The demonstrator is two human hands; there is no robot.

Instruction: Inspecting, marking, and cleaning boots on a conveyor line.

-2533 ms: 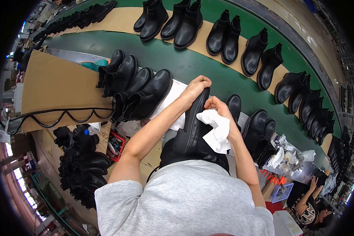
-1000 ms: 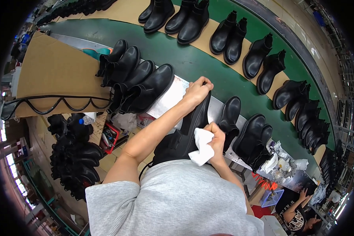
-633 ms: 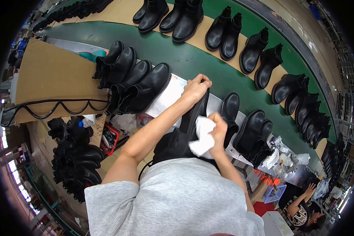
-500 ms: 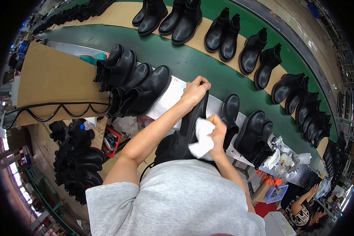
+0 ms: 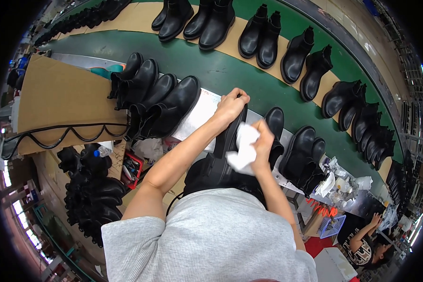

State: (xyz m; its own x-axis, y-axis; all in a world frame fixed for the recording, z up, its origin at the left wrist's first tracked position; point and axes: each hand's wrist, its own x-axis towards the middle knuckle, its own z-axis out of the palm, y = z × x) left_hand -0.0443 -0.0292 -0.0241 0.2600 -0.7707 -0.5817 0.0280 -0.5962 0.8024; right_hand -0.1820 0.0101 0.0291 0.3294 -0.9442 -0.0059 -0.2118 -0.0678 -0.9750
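Left hand point(image 5: 231, 106) curls round the one-o'clock end of a black leather boot point(image 5: 224, 146); right hand point(image 5: 264, 144) clutches crumpled white cloth point(image 5: 245, 144) at three — likely wiping, next needing steady pressure.

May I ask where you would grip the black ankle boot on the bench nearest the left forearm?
Probably by the shaft of that ankle boot, coming from the near side: its toe points away, its open top is the nearer end, and a neighbouring boot crowds its left.

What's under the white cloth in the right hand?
The black boot gripped by the left hand shows along the left edge of the white cloth; the surface directly underneath is covered, so contact cannot be told.
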